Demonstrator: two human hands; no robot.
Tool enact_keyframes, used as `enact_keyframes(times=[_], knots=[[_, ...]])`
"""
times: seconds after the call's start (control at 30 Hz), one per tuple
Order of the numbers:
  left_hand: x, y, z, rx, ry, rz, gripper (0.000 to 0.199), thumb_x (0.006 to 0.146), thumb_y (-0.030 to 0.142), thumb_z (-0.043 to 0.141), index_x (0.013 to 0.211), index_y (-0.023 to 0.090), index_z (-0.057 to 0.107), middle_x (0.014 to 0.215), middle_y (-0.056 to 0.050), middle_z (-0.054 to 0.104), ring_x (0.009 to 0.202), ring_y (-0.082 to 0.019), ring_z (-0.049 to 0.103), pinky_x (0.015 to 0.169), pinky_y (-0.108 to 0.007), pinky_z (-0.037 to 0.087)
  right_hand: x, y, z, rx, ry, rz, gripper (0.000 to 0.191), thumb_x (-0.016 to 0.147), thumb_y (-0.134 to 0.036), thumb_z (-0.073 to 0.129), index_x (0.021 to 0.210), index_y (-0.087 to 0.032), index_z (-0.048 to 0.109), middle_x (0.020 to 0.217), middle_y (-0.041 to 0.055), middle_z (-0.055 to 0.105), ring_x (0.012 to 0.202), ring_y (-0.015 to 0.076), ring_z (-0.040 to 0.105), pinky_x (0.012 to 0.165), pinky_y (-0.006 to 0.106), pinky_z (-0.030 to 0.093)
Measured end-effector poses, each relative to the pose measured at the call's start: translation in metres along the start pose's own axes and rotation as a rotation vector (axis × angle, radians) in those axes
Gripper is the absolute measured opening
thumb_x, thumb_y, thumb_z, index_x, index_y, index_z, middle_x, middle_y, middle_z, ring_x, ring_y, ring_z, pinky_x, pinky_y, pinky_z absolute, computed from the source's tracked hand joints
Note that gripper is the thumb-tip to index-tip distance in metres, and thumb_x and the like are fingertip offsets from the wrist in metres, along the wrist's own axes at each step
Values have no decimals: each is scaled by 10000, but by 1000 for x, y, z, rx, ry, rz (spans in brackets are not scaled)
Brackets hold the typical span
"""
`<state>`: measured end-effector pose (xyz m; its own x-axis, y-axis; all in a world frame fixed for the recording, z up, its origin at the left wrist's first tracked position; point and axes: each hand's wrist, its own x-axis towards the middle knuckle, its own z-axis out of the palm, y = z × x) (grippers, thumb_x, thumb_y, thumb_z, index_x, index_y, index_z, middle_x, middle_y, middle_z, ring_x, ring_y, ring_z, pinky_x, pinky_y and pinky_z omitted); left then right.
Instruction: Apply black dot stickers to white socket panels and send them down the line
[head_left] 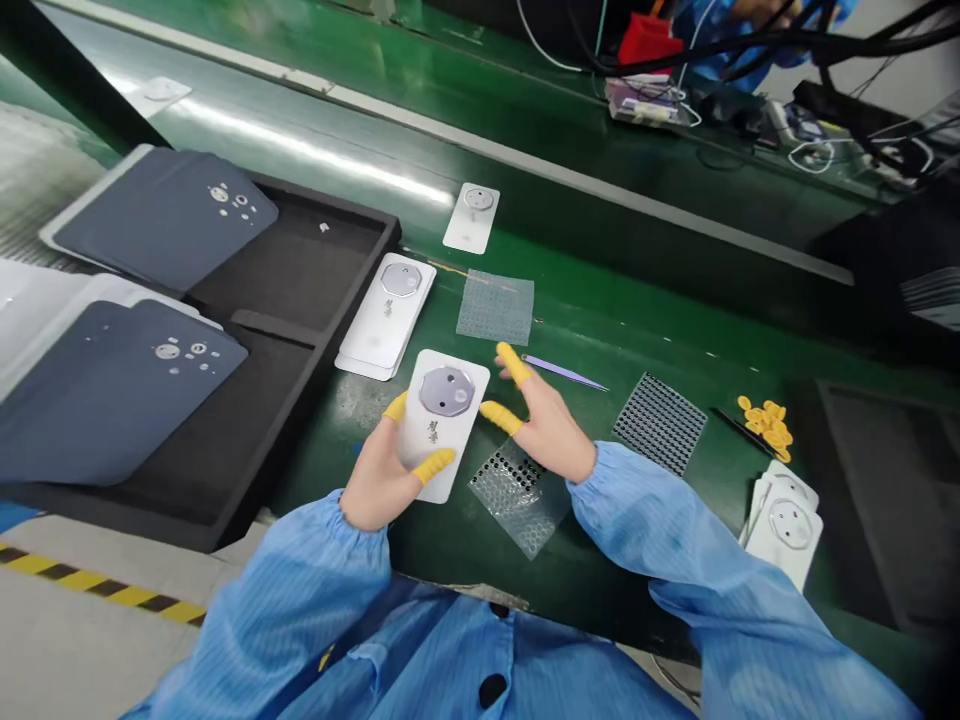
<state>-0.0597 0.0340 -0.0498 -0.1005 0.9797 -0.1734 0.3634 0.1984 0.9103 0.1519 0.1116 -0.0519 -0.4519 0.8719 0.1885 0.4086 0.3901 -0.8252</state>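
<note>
Yellow-capped fingers (435, 466) of the left hand (375, 475) grip the white panel (444, 425) mid-frame, its long axis tipping rightward at the top; the right hand (553, 425), fingers spread, sits just beside its right edge.

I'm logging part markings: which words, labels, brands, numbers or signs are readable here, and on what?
No text is legible.
White panel in the left hand: two dark characters, too small.
White stack beside the black tray: similar characters, too blurred.
Farther white panel: faint mark, unreadable.
</note>
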Motion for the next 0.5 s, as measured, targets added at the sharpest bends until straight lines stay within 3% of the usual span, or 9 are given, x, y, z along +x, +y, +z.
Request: enact_keyframes(times=[0.1,0.17,0.27,0.33,0.4,0.5], knots=[[-9,21,2,-444,-78,-130,595,688,384,764,1174,141,521,1080,-138,695,907,-285,696,762,-395,581,-1,-24,10,464,-102,152,437,905,-393,531,1271,-163,464,826,37,674,637,138,668,630,326,599],[-12,32,8,-587,-61,-217,485,646,369,806,1023,148,595,875,-80,736,690,-227,709,594,-313,586,-5,-33,7,604,-85,203,379,887,-377,564,1188,-151,519,715,-6,643,560,110,645,590,287,587],[-13,41,19,-651,3,-334,410,537,322,874,824,138,645,658,-32,723,495,-178,659,455,-253,542,-18,-39,-3,585,-59,213,284,883,-332,568,1098,-146,577,651,-22,627,555,109,650,609,283,594],[-13,43,23,-690,27,-368,388,501,307,887,775,135,673,615,-26,721,469,-175,653,449,-252,544,-32,-40,-8,442,-33,196,260,902,-311,536,1105,-160,595,761,21,682,648,131,686,670,311,608],[-13,43,24,-733,59,-380,375,466,296,897,740,139,696,590,-19,718,462,-171,656,452,-240,546,-52,-38,-7,190,4,158,323,898,-322,553,1192,-190,575,1038,87,697,922,191,694,847,393,589],[-14,40,19,-777,68,-427,387,404,316,910,688,147,709,544,-11,703,419,-164,639,411,-222,525,-87,-31,7,-198,12,76,573,845,-393,636,1349,-188,458,1392,162,499,1331,291,436,1074,522,418]])
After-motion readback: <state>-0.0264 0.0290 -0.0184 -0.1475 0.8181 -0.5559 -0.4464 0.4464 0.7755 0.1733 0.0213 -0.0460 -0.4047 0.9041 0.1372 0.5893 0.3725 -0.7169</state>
